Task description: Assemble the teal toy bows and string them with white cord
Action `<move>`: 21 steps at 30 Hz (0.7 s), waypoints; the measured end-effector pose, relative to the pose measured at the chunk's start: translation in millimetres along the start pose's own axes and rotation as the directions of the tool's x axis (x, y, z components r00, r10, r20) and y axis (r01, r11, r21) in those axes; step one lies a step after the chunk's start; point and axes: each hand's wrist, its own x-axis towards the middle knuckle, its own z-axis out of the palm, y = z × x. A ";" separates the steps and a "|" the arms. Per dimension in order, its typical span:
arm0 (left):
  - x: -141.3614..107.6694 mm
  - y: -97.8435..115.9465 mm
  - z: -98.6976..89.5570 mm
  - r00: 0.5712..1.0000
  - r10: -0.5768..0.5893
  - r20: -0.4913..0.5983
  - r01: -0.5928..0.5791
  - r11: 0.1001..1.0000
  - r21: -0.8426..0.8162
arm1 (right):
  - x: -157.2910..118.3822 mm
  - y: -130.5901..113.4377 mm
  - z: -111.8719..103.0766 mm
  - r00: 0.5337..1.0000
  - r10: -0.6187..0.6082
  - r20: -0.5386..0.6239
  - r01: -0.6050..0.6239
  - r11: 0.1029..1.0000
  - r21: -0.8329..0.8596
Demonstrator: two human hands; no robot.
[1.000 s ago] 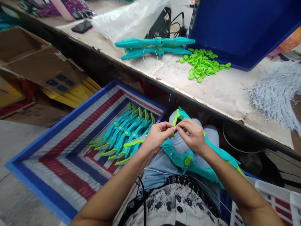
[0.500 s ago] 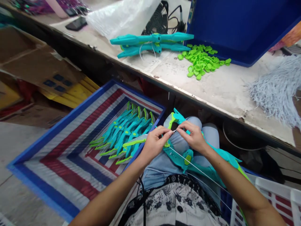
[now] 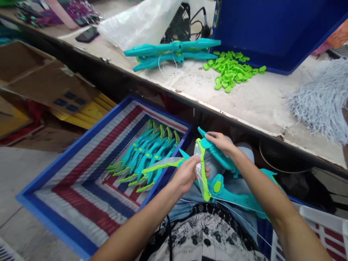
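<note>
Across my lap lie teal toy bow parts with lime-green ends and white string. My left hand is closed around a lime-green bow limb partly covered in clear plastic. Another green limb sticks out to the left, past my left hand. With its fingers over the top, my right hand grips a teal bow arm just right of the green limb. Several teal and green bows lie side by side in the blue bin to my left.
The blue bin has a striped lining. On the bench stand two stacked teal pieces, a heap of green caps, a blue crate, a fan and a bundle of pale strings. A white basket is at lower right.
Both hands were pinching the white string's end together; they have let it go. My left hand now holds the green limb, and my right hand has moved up onto the teal arm.
</note>
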 end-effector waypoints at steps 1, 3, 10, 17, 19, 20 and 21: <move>-1.0 4.1 -0.7 1.000 0.024 0.005 -0.024 1.000 0.019 | -4.8 -5.2 0.0 0.999 0.024 0.029 -0.026 0.998 0.061; -3.3 20.6 -6.4 0.997 0.041 0.071 -0.050 0.992 0.119 | -14.1 -15.8 -0.2 1.000 -0.001 0.026 -0.003 0.992 0.126; -13.5 93.0 -20.2 0.973 0.096 0.208 -0.214 0.699 0.682 | -26.4 -38.4 8.1 0.975 -0.216 0.054 0.213 0.975 0.054; -22.3 121.5 -0.9 0.943 0.071 0.325 -0.330 0.305 0.893 | -52.0 -57.7 16.2 0.877 -0.392 -0.277 0.237 0.856 -0.459; -25.1 128.4 3.3 0.942 -0.007 0.336 -0.322 0.264 0.909 | -58.6 -64.8 10.4 0.869 -0.461 -0.180 0.299 0.779 -0.552; -26.1 130.6 5.3 0.940 -0.039 0.339 -0.318 0.264 0.911 | -59.6 -67.0 6.3 0.859 -0.496 -0.128 0.342 0.741 -0.578; -26.4 131.9 7.6 0.937 -0.058 0.344 -0.316 0.274 0.908 | -58.9 -68.0 2.0 0.844 -0.529 -0.088 0.382 0.708 -0.593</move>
